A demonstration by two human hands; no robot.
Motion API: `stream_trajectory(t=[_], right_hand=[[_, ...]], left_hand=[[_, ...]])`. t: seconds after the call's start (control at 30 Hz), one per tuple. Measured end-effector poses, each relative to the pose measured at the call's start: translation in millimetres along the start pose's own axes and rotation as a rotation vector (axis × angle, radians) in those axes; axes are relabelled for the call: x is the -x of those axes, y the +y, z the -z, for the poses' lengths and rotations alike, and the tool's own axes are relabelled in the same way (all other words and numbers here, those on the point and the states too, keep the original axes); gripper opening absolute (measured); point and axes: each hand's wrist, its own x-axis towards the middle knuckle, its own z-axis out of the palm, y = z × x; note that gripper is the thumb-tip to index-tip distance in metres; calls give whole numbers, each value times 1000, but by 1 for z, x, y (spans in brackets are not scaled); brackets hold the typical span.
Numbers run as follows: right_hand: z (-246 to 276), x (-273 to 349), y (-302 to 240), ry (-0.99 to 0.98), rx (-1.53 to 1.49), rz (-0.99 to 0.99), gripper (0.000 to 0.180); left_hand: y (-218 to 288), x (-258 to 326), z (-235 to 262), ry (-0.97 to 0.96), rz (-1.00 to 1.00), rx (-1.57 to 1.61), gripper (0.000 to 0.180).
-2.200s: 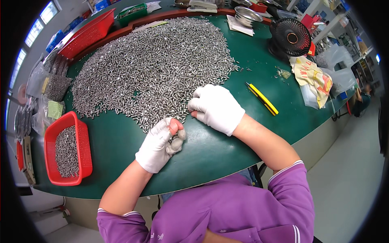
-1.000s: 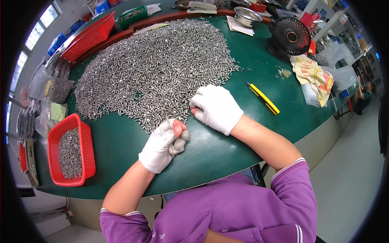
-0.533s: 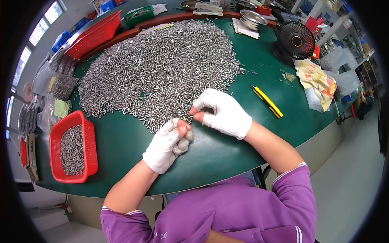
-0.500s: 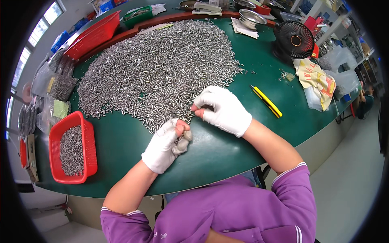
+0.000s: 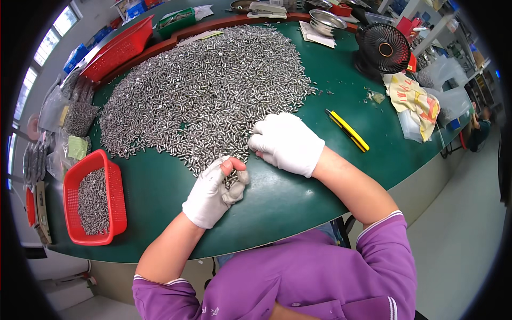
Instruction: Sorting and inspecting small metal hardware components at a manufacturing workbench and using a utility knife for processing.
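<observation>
A wide pile of small silvery metal pins [image 5: 213, 80] covers much of the green table [image 5: 277, 213]. My left hand [image 5: 213, 189], in a white glove with the thumb tip bare, is cupped at the near edge of the pile. Several metal pins [image 5: 231, 182] show inside its curled fingers. To its right, my right hand [image 5: 285, 141], gloved the same way, rests back-up at the pile's near right edge. Its fingers are curled under, so whatever they pinch is hidden. The two hands are apart.
At the left stands a red plastic basket [image 5: 118, 208] partly filled with pins. A yellow utility knife [image 5: 348, 130] lies right of my right hand. Farther off are a black fan [image 5: 384, 48], a printed cloth [image 5: 413, 104], a metal bowl [image 5: 326, 22] and another red basket [image 5: 120, 50].
My right hand has turned more palm-down, and its fingers have curled under at the pile. My left hand has opened slightly, showing pins in it. The view has shifted a little.
</observation>
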Motion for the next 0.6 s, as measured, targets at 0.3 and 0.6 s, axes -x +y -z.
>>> stream_trajectory(t=[0.3,0.6], right_hand=[[1,2,-11,138,-558,-24,21],[-2,4,-11,193,-530,-63,15]], left_hand=[[-5,-2,5,-99,-16,-5,19],[-3,-2,6,-129,7,-18,21]])
